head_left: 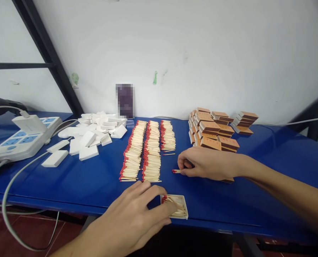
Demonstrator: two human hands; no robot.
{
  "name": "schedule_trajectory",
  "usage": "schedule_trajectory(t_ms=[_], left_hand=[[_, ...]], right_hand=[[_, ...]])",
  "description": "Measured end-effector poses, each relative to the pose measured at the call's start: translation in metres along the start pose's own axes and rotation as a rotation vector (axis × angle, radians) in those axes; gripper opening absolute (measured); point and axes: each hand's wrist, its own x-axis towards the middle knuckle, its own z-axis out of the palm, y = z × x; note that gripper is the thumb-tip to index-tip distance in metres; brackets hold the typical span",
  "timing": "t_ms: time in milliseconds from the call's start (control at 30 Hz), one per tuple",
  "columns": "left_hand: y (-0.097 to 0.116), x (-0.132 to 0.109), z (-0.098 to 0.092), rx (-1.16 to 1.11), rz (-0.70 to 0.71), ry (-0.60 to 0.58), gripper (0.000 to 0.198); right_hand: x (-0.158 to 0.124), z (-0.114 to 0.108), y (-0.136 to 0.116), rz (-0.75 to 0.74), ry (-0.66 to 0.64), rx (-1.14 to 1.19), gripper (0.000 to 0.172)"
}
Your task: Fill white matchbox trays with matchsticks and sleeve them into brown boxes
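My left hand [137, 210] grips a small white matchbox tray [186, 210] at the table's front edge, with a finger reaching over its contents. Loose matches with red heads lie inside the tray. Just behind it, my right hand [201, 162] is closed in a pinch on a few matches [176, 171], their red heads pointing left. Between and beyond the hands, matches lie in three rows: a left row [132, 153], a middle row [152, 153] and a shorter right row [168, 135]. Two single matches [169, 154] lie just in front of the short row.
Several white trays [88, 152] are heaped at left. Orange-brown matchboxes [210, 126] are stacked behind my right hand, with a smaller stack [246, 121] farther right. A power strip [22, 141] with a plugged charger [30, 125] and white cables occupies the blue table's [95, 185] left end.
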Motion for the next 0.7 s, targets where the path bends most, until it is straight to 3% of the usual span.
schedule_trajectory(t_ms=[133,300,533,700], left_hand=[[0.001,0.001,0.004,0.044,0.004,0.028,0.029],[0.002,0.002,0.003,0.110,0.047,0.024,0.036],[0.002,0.002,0.002,0.154,0.056,-0.018,0.038],[0.004,0.001,0.004,0.175,0.055,-0.013,0.039]], right_hand=[[-0.001,0.010,-0.003,-0.008,0.069,-0.160,0.010],[-0.002,0.020,-0.004,-0.046,0.130,-0.306,0.017],[-0.009,0.028,0.006,-0.109,0.247,-0.277,0.017],[-0.024,0.024,-0.001,-0.175,0.285,-0.167,0.018]])
